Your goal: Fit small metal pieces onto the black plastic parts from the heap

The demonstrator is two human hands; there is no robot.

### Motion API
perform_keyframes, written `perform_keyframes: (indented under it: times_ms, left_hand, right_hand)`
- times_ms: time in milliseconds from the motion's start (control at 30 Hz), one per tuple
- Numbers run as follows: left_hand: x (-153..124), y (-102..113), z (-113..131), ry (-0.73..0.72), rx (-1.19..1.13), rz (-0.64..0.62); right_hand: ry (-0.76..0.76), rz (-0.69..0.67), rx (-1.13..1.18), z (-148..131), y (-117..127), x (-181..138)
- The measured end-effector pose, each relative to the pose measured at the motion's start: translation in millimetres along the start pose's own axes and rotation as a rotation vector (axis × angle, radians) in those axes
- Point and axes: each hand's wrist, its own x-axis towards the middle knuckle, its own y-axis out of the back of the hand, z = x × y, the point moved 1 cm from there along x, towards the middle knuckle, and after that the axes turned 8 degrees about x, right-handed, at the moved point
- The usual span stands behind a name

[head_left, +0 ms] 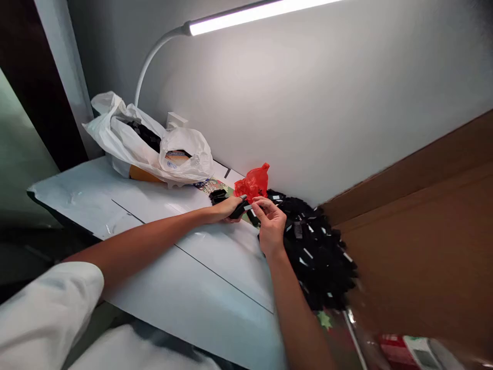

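Note:
My left hand (228,208) is closed around a small black part (241,208) with a pale strip at its end. My right hand (270,222) meets it from the right, with thumb and fingers pinched on that same part's tip. Both hands hover just above the white table (192,288), near the wall. Directly right of my hands lies a large heap of small black parts (319,262) with white labels. A few loose black parts (217,195) lie just behind my left hand.
A small red plastic bag (254,182) sits by the wall behind my hands. A white plastic bag (154,144) holding dark items rests at the back left, under a lit desk lamp (246,18). A brown cardboard wall (419,246) fills the right side.

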Motion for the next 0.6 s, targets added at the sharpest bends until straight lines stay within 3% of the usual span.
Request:
perform_keyframes:
  times_ms: [133,333,600]
  left_hand:
    - [-1.0,-0.1,2.9,-0.017,0.033,-0.003]
    - [-1.1,-0.1,4.3,-0.005,0.060,-0.014]
    - [-1.6,2.1,10.9,0.005,0.072,-0.016]
  right_hand:
    - [-0.107,0.032,0.156,21.3,-0.6,-4.3]
    - [-0.276,0.036,0.270,32.0,1.8,-1.6]
    - [-0.253,0.039,0.264,26.0,-0.2,1.3]
